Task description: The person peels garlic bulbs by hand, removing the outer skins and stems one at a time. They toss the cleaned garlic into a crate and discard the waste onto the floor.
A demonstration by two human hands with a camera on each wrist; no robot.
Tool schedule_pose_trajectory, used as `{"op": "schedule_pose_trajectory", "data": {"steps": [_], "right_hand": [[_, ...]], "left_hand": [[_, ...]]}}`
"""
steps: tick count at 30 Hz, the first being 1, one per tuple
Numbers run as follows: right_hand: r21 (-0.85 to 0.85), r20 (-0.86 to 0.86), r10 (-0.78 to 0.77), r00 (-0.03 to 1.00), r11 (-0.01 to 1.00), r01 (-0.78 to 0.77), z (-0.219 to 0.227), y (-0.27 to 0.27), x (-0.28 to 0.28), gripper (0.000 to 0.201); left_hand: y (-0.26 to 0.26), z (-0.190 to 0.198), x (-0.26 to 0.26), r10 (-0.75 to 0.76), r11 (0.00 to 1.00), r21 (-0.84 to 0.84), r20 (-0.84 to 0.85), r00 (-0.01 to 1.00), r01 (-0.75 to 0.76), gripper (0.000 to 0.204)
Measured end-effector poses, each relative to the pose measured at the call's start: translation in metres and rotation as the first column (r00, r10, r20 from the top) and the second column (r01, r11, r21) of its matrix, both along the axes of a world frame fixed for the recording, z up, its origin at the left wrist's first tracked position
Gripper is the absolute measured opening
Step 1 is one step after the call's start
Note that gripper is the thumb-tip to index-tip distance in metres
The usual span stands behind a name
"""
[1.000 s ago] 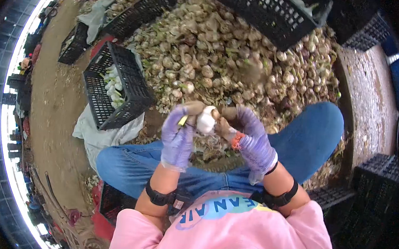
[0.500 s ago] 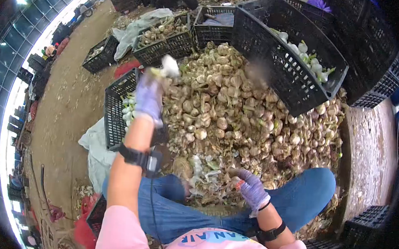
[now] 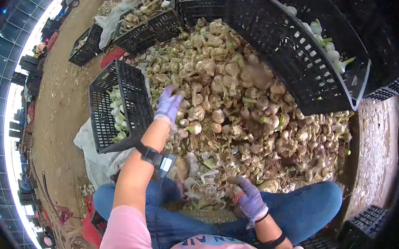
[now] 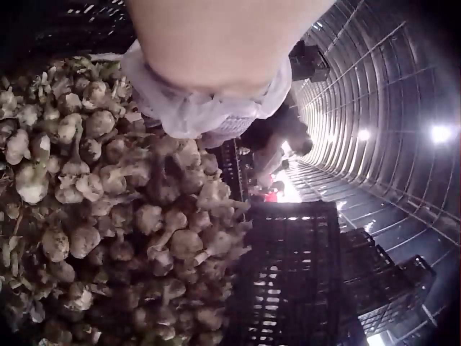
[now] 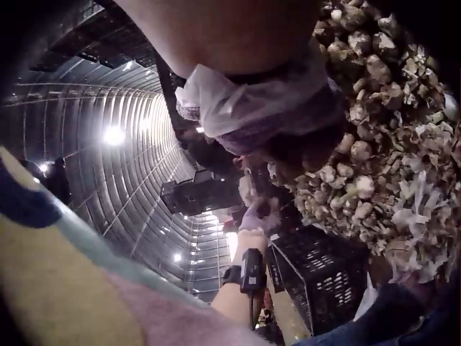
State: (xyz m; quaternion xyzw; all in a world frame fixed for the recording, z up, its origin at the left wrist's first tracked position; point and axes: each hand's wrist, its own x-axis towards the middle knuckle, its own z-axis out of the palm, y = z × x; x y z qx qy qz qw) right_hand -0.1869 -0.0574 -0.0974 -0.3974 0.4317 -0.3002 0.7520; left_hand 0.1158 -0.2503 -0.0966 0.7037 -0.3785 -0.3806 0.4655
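My left hand [image 3: 167, 104], in a purple glove, reaches over the near left side of the garlic pile [image 3: 220, 86], its fingertips right at the bulbs and nothing visible in its grasp. The right hand [image 3: 251, 201] is low above my lap, beside loose garlic skins [image 3: 205, 171]. It wears a purple glove with dark fingertips and an orange-red band by the thumb; its fingers are bent, and I cannot tell whether they hold anything. Cleaned white bulbs with green stems lie in the black crate [image 3: 141, 99] at the left. One white bulb [image 3: 166, 2] lies atop the back-left crate's garlic.
A large black crate [image 3: 301, 62] holding white bulbs leans over the pile at the right. The back-left crate [image 3: 148, 30] contains browner garlic. A wooden board [image 3: 376, 150] borders the right side, and a white sack [image 3: 100, 150] lies at the left.
Both hands held a white garlic bulb together at first. My left hand then carried a white bulb up and left; it has since come down to the pile without it. The right hand stays low.
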Motion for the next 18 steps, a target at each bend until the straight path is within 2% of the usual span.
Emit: {"op": "schedule_pose_trajectory", "data": {"steps": [1, 2, 3, 4, 5, 6, 7, 8, 9, 10, 11, 12, 14, 15, 16, 17, 18], "right_hand": [[-0.044, -0.105, 0.025, 0.994, 0.999, -0.03, -0.005, 0.0, 0.001, 0.03], [-0.088, -0.21, 0.045, 0.977, 0.994, -0.065, -0.011, 0.001, 0.001, 0.03], [-0.128, -0.244, 0.042, 0.969, 0.989, -0.075, -0.018, 0.002, 0.0, 0.031], [-0.137, -0.244, 0.046, 0.969, 0.987, -0.081, -0.018, 0.0, -0.001, 0.031], [-0.101, -0.206, 0.047, 0.977, 0.992, -0.069, -0.013, -0.006, 0.0, 0.031], [-0.064, -0.168, 0.05, 0.985, 0.996, -0.061, -0.009, -0.01, 0.001, 0.032], [-0.037, -0.082, 0.022, 0.996, 0.999, -0.025, -0.008, -0.012, 0.001, 0.04], [-0.047, -0.081, 0.026, 0.996, 0.998, -0.03, -0.011, -0.011, 0.002, 0.04], [0.004, -0.003, -0.011, 1.0, 1.0, 0.011, -0.015, -0.01, 0.002, 0.044], [0.057, 0.075, -0.053, 0.996, 0.997, 0.049, -0.015, -0.01, 0.003, 0.049], [0.038, 0.073, -0.043, 0.996, 0.998, 0.041, -0.011, -0.012, 0.003, 0.052], [0.027, 0.073, -0.041, 0.996, 0.999, 0.04, -0.013, -0.012, 0.002, 0.052], [0.031, -0.021, -0.078, 0.997, 0.996, 0.079, -0.018, -0.007, 0.001, 0.034], [0.013, 0.006, -0.119, 0.993, 0.993, 0.119, 0.007, -0.014, 0.005, 0.034], [0.003, 0.012, -0.118, 0.993, 0.993, 0.118, 0.004, -0.011, 0.006, 0.034], [-0.06, 0.014, -0.186, 0.982, 0.981, 0.186, -0.006, -0.009, 0.006, 0.036], [-0.126, 0.021, -0.255, 0.967, 0.959, 0.255, -0.005, -0.008, 0.006, 0.037]], "left_hand": [[-0.014, -0.018, 0.003, -0.028, 0.997, -0.061, 0.212, 0.977, 0.042, 0.04], [-0.033, -0.034, 0.005, -0.04, 0.989, -0.113, 0.415, 0.909, 0.095, 0.042], [-0.048, -0.015, -0.013, -0.063, 0.996, -0.026, 0.44, 0.896, 0.083, 0.048], [-0.068, -0.018, -0.019, -0.13, 0.987, -0.079, 0.083, 0.988, 0.137, 0.055], [-0.071, 0.029, -0.054, -0.075, 0.993, 0.098, 0.168, 0.983, 0.059, 0.061], [-0.087, -0.001, -0.046, -0.195, 0.966, -0.002, 0.659, 0.727, 0.26, 0.061], [-0.097, -0.01, -0.053, -0.223, 0.951, 0.029, 0.754, 0.617, 0.308, 0.058], [-0.103, -0.016, -0.063, -0.25, 0.934, 0.072, 0.832, 0.495, 0.351, 0.055], [-0.106, -0.017, -0.068, -0.24, 0.935, 0.062, 0.835, 0.496, 0.348, 0.055], [-0.109, -0.016, -0.071, -0.221, 0.956, 0.081, 0.827, 0.517, 0.28, 0.053], [-0.109, -0.015, -0.075, -0.202, 0.972, 0.1, 0.818, 0.538, 0.213, 0.05], [-0.106, -0.018, -0.079, -0.192, 0.973, 0.089, 0.82, 0.538, 0.212, 0.05], [-0.084, -0.027, -0.087, -0.364, 0.928, 0.214, 0.702, 0.612, 0.306, 0.045], [-0.066, -0.01, -0.097, -0.43, 0.902, 0.259, 0.601, 0.674, 0.345, 0.042], [-0.044, 0.007, -0.107, -0.488, 0.873, 0.298, 0.489, 0.723, 0.387, 0.039], [-0.027, -0.021, -0.112, -0.332, 0.926, 0.134, -0.151, 0.931, 0.352, 0.036], [-0.008, -0.02, -0.119, -0.125, 0.975, 0.03, -0.748, 0.652, 0.221, 0.034]]}}
